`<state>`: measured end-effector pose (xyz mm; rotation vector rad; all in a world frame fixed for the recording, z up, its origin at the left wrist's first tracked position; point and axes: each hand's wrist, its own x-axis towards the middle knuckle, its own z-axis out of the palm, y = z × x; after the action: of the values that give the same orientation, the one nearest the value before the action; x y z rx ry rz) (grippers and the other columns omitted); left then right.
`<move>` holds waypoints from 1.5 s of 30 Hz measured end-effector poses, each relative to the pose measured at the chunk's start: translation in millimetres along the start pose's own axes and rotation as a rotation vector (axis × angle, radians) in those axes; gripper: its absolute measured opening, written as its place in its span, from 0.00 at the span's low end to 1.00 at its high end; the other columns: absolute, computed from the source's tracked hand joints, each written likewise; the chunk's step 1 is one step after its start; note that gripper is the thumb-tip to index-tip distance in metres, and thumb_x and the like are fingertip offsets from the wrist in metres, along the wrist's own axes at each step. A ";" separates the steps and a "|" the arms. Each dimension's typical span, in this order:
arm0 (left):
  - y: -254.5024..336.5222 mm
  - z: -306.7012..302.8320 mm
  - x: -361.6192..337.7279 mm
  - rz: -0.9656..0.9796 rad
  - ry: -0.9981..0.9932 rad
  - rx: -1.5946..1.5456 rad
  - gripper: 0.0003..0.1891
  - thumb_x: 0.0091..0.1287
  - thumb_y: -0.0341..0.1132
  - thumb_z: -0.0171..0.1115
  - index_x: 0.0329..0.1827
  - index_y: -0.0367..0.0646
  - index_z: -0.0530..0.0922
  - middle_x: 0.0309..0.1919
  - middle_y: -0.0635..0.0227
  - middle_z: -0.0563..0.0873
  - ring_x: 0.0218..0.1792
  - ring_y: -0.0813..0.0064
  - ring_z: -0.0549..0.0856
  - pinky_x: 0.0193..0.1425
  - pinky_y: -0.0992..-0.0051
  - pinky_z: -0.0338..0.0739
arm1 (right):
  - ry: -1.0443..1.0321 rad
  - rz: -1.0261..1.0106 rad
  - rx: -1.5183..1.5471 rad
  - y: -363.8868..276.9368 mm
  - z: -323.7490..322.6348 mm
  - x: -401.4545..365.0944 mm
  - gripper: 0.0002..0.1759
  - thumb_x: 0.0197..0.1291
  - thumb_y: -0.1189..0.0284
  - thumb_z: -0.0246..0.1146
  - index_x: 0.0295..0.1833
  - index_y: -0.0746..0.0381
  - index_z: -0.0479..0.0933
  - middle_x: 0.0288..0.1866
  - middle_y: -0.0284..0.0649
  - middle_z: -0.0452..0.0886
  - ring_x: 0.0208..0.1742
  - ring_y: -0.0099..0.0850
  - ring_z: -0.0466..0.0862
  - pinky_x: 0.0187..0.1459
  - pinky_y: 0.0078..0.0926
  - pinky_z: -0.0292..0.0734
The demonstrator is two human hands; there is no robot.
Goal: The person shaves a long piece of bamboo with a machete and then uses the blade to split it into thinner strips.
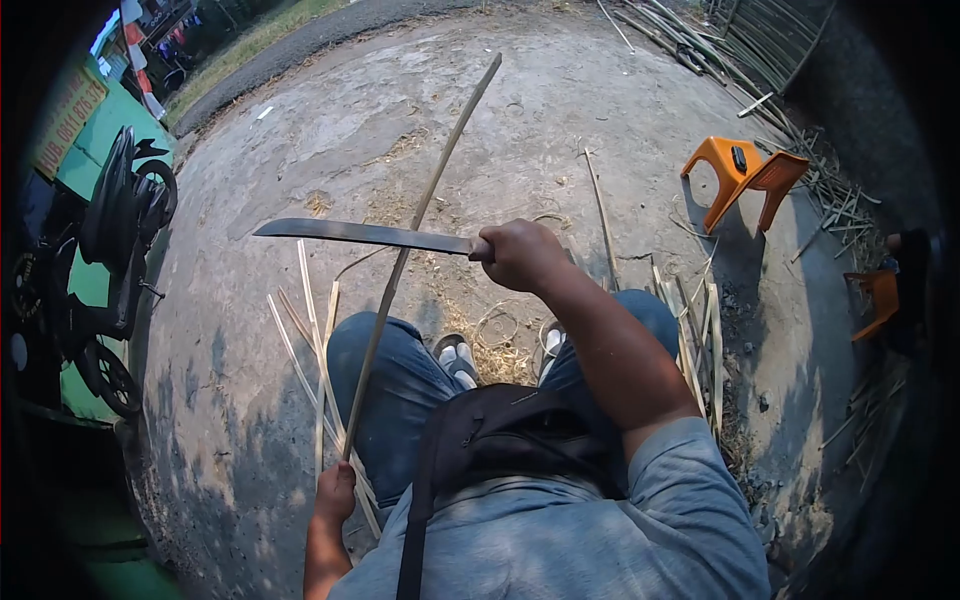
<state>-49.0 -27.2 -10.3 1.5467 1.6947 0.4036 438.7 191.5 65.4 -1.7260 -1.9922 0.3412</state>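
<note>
My right hand [523,255] is closed around the handle of a machete [365,233], whose long blade points to the left. The blade crosses over a long bamboo strip [440,163] in this view. My left hand [335,492] grips the lower end of that strip beside my left thigh. From there the strip slants up and away, past my left knee, to its far end at the top. Several pale split strips [330,335] lie on the ground by my left leg. More strips [714,345] lie along my right leg. Shavings [500,362] are scattered between my feet.
An orange plastic chair [735,180] with a dark object on its seat stands at the right. Another orange seat [876,303] is at the right edge, near a dark figure. Bamboo pieces [835,215] pile along the right side. A motorcycle [115,240] stands at the left.
</note>
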 end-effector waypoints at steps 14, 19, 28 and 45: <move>-3.2 4.7 7.0 0.017 -0.015 0.021 0.41 0.78 0.73 0.42 0.26 0.40 0.72 0.20 0.71 0.72 0.26 0.76 0.72 0.31 0.66 0.65 | -0.044 0.217 0.017 12.3 -17.5 12.5 0.09 0.61 0.62 0.65 0.43 0.52 0.87 0.40 0.47 0.89 0.44 0.49 0.90 0.49 0.47 0.85; -5.7 4.0 5.3 0.017 -0.019 0.010 0.41 0.78 0.73 0.42 0.26 0.40 0.72 0.20 0.71 0.72 0.26 0.76 0.72 0.31 0.66 0.65 | -0.091 0.049 0.009 2.6 -12.3 0.3 0.09 0.60 0.62 0.67 0.43 0.52 0.86 0.38 0.44 0.89 0.44 0.49 0.90 0.47 0.49 0.84; -18.8 8.5 3.0 0.020 -0.028 0.003 0.41 0.79 0.72 0.41 0.27 0.39 0.74 0.20 0.68 0.74 0.26 0.72 0.74 0.32 0.65 0.67 | -0.052 -0.037 -0.124 -9.2 6.9 -1.2 0.10 0.62 0.59 0.67 0.37 0.52 0.86 0.34 0.44 0.88 0.39 0.48 0.90 0.45 0.48 0.84; 3.9 16.6 5.9 0.113 0.154 0.187 0.40 0.80 0.69 0.44 0.30 0.35 0.76 0.21 0.50 0.78 0.25 0.53 0.82 0.33 0.56 0.72 | -0.069 -0.038 -0.123 -4.5 -11.2 -9.0 0.12 0.64 0.57 0.66 0.37 0.53 0.86 0.35 0.44 0.89 0.40 0.47 0.90 0.44 0.48 0.85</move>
<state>-34.0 -25.3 -20.1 1.7930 1.8103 0.4428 441.4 180.5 75.5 -1.7705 -2.1326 0.2738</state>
